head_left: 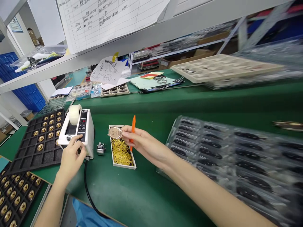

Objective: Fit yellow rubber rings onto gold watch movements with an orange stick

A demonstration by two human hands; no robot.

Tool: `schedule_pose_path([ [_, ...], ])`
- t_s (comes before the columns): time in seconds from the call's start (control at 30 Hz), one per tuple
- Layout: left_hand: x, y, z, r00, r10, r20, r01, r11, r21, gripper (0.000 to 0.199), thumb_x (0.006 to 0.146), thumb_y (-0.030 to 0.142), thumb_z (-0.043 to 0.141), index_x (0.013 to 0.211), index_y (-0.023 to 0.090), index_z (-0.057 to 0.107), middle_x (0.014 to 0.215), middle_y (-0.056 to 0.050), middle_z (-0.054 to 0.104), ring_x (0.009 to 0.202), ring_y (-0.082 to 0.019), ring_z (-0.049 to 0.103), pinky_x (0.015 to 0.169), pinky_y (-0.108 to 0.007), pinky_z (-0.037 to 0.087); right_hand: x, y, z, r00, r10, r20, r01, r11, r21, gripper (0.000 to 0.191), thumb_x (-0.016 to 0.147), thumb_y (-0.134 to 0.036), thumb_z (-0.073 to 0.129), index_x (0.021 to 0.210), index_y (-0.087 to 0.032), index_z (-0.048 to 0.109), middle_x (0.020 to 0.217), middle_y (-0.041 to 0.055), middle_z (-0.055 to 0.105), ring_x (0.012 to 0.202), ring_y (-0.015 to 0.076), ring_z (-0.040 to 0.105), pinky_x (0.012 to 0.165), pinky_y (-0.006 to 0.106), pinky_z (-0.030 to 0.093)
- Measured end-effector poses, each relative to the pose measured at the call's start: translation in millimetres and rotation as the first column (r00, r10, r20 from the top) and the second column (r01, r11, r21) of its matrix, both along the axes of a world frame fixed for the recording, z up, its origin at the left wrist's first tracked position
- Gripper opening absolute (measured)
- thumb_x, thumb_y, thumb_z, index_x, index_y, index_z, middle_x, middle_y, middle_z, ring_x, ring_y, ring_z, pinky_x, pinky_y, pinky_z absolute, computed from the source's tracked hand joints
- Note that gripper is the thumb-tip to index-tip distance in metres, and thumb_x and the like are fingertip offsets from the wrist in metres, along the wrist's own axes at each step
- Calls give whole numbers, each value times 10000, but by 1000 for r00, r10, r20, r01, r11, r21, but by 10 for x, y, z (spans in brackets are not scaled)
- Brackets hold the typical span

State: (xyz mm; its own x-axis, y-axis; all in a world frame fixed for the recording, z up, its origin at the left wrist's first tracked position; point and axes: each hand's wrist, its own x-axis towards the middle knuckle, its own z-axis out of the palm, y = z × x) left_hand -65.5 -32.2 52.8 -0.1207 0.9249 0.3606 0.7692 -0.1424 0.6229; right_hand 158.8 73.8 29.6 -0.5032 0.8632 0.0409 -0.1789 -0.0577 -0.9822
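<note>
My left hand (73, 156) rests its fingertips on the button panel of a white tape dispenser (88, 135), fingers apart and holding nothing. A roll of pale tape (75, 114) sits in the top of the machine. Between its fingers my right hand (139, 140) pinches a round rose-gold watch case (115, 132), its flat engraved side facing up, along with an orange stick-like tool (133, 126) held upright. Below that hand lies a white box (124, 166) of small yellow rings (121, 153). A small metal counter (100, 148) stands between dispenser and box.
Black foam trays (21, 164) of gold watch parts lie at the left. Clear plastic trays (201, 126) with dark pieces cover the right side. Behind are a beige compartment tray (224, 67), papers (107, 72) and a shelf beam (132, 39). A black cable (86, 186) runs toward the front edge.
</note>
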Motion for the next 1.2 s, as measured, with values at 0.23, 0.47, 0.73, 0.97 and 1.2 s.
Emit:
schedule_pose_path([
  [0.23,268,4,111,908,-256,331,253,966,53,247,890,284,514,663,186,514,850,-43,549,698,-151,490,609,-259,363,-35,-88,49,984,179,-13,-179,983,29,424,711,-583,674,764,-198,502,734,-20,450,622,123,337,600,266,268],
  [0.47,496,105,92,890,-239,389,256,967,8,243,828,337,615,644,180,604,699,8,422,616,-127,375,586,-258,313,-33,-154,64,939,340,-46,-339,940,24,410,723,-556,699,747,-190,517,745,-18,469,713,140,438,693,284,335],
  [0.73,497,161,24,886,-221,408,244,970,-4,256,835,356,609,651,179,627,689,0,437,625,-137,388,592,-267,315,-42,-164,44,940,338,-48,-339,941,-4,392,727,-530,701,729,-188,509,741,-18,466,717,141,446,703,286,340],
  [0.97,491,184,-4,892,-220,396,237,971,5,256,835,334,605,629,182,597,674,12,416,598,-128,375,573,-261,309,-31,-156,38,947,320,-22,-320,947,-4,396,714,-535,710,732,-191,515,753,-10,485,731,152,467,720,292,365],
  [1.2,556,158,-46,998,-9,66,3,996,86,170,820,248,607,678,194,530,745,14,450,623,-130,440,596,-263,329,-31,-132,2,953,301,28,-302,953,32,406,741,-563,681,762,-186,530,779,-1,517,785,170,488,784,319,361],
])
